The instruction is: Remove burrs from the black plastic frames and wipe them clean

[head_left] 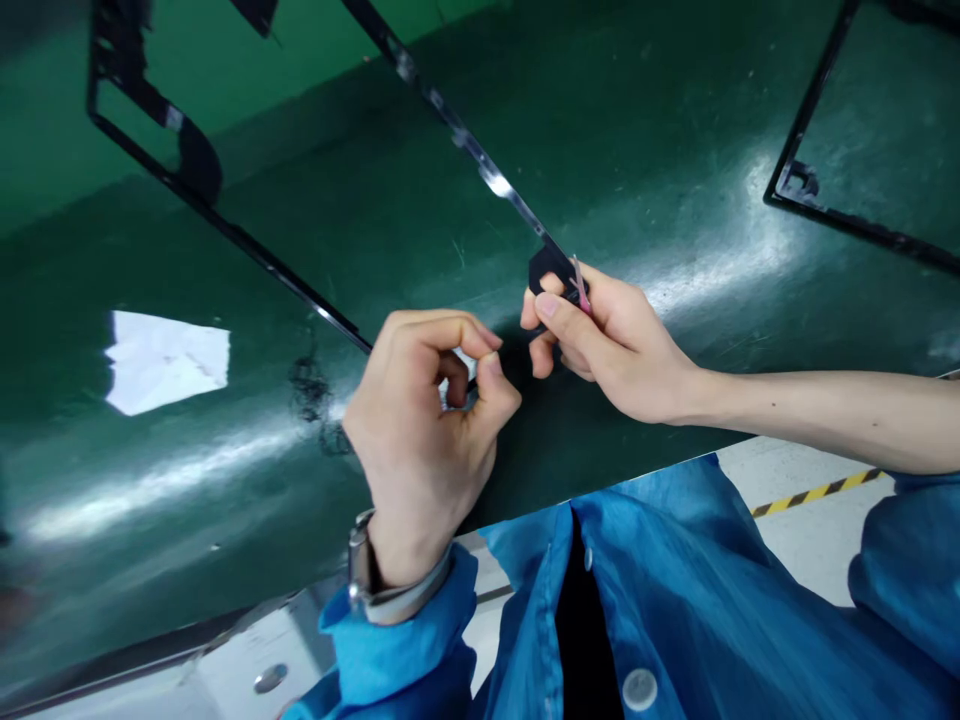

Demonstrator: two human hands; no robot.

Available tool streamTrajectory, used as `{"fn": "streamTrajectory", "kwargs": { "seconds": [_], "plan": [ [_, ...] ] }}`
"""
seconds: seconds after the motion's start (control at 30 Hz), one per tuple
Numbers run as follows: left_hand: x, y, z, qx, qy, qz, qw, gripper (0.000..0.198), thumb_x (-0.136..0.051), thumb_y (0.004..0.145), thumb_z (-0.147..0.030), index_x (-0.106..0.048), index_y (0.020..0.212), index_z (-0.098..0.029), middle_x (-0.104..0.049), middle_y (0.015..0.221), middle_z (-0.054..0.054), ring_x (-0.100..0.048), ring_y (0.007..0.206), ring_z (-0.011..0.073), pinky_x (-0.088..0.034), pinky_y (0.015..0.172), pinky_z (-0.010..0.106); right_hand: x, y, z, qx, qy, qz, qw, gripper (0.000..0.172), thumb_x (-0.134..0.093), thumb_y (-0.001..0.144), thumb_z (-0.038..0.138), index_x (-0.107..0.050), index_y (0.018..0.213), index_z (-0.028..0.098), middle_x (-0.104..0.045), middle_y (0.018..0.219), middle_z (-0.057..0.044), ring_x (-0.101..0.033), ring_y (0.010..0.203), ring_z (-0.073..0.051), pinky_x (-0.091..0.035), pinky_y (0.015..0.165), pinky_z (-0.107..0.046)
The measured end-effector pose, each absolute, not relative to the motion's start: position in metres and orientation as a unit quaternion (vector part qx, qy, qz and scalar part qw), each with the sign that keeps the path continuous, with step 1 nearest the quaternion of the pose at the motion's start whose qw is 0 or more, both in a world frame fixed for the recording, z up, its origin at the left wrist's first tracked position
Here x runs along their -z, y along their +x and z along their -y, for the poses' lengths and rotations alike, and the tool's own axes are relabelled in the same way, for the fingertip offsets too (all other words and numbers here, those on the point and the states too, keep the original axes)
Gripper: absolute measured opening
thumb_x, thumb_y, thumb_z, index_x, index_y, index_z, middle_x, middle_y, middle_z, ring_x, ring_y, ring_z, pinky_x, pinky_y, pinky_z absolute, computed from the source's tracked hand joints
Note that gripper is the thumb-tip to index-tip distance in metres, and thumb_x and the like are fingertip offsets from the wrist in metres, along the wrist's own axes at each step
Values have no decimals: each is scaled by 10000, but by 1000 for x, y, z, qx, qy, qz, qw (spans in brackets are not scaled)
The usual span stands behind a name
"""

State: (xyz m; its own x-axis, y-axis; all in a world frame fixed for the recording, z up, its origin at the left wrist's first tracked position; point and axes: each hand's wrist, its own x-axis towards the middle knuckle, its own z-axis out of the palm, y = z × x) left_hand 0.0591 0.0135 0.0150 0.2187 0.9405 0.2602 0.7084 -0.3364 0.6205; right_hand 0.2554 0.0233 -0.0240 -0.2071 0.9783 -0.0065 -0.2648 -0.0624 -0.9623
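A thin black rectangular frame (517,205) lies across the green bench, its near side largely hidden by my hands. My left hand (427,410) is closed in a pinch above the frame's near left end. Whatever sits between its thumb and forefinger is too small or hidden to make out. My right hand (600,340) curls round the frame's near right corner, thumb on top and fingers bent underneath. A slim pink forked piece (580,288) sticks up beside its thumb; I cannot tell its kind.
A torn white piece of paper (171,362) lies left of the frame. Next to it is a tangle of fine black threads (309,390). Another black frame (806,150) rests at the upper right. The green bench's front edge (675,465) runs close to my blue jacket (697,600).
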Motion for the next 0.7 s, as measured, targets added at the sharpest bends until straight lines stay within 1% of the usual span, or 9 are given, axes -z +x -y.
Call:
{"fn": "streamTrajectory", "kwargs": {
  "seconds": [0.13, 0.23, 0.33, 0.43, 0.5, 0.57, 0.63, 0.7],
  "plan": [
    [-8, 66, -14, -330, 740, -527, 255, 90, -697, 1047, -207, -650, 1043, -285, -795, 1074, -27, -717, 839, 123, -516, 686, 282, 27, 256, -24, -623, -373, 459, 513, 257, -645, 1179, 395, -659, 1056, 170, -731, 753, 47, -664, 724, -49, -463, 683, -163],
    [-5, 66, -15, -321, 727, -536, 284, 74, -684, 1063, -242, -640, 1073, -301, -788, 1055, -34, -749, 880, 135, -544, 715, 292, 27, 256, -24, -623, -371, 460, 512, 268, -649, 1180, 407, -666, 1050, 173, -735, 762, 48, -663, 722, -51, -473, 694, -168],
    [-6, 61, -15, -304, 721, -555, 283, 64, -707, 1063, -270, -666, 1085, -314, -738, 978, -46, -714, 836, 135, -522, 705, 297, 25, 256, -24, -626, -375, 460, 506, 271, -650, 1179, 406, -664, 1042, 173, -737, 763, 48, -655, 717, -49, -470, 699, -170],
    [-10, 56, -15, -273, 735, -571, 245, 47, -738, 1065, -288, -706, 1091, -312, -686, 905, -49, -625, 719, 127, -464, 645, 300, 24, 255, -24, -630, -379, 459, 500, 283, -656, 1176, 422, -662, 1048, 170, -735, 756, 46, -661, 723, -50, -461, 693, -172],
    [-15, 54, -15, -261, 753, -559, 227, 9, -740, 1082, -302, -737, 1091, -303, -694, 900, -42, -576, 660, 125, -446, 619, 307, 24, 255, -24, -630, -377, 459, 500, 292, -656, 1176, 434, -663, 1055, 168, -734, 750, 44, -670, 729, -53, -456, 685, -173],
    [-22, 54, -15, -257, 771, -538, 226, 64, -709, 1117, -298, -766, 1089, -308, -747, 944, -29, -612, 676, 133, -490, 652, 314, 25, 255, -24, -630, -373, 462, 501, 296, -654, 1179, 439, -666, 1058, 168, -734, 744, 45, -655, 712, -50, -442, 670, -172],
    [-30, 54, -15, -255, 784, -520, 225, 125, -684, 1142, -280, -784, 1082, -326, -803, 1007, -25, -706, 777, 151, -555, 739, 322, 25, 256, -24, -631, -371, 463, 500, 299, -647, 1184, 442, -667, 1064, 169, -741, 748, 41, -663, 726, -53, -443, 675, -171],
    [-36, 54, -14, -248, 797, -509, 212, 133, -702, 1137, -263, -797, 1083, -340, -835, 1038, -30, -769, 887, 171, -589, 811, 332, 25, 257, -23, -632, -371, 464, 497, 308, -639, 1189, 453, -666, 1070, 170, -753, 767, 32, -689, 764, -59, -459, 698, -170]
  ]
}}
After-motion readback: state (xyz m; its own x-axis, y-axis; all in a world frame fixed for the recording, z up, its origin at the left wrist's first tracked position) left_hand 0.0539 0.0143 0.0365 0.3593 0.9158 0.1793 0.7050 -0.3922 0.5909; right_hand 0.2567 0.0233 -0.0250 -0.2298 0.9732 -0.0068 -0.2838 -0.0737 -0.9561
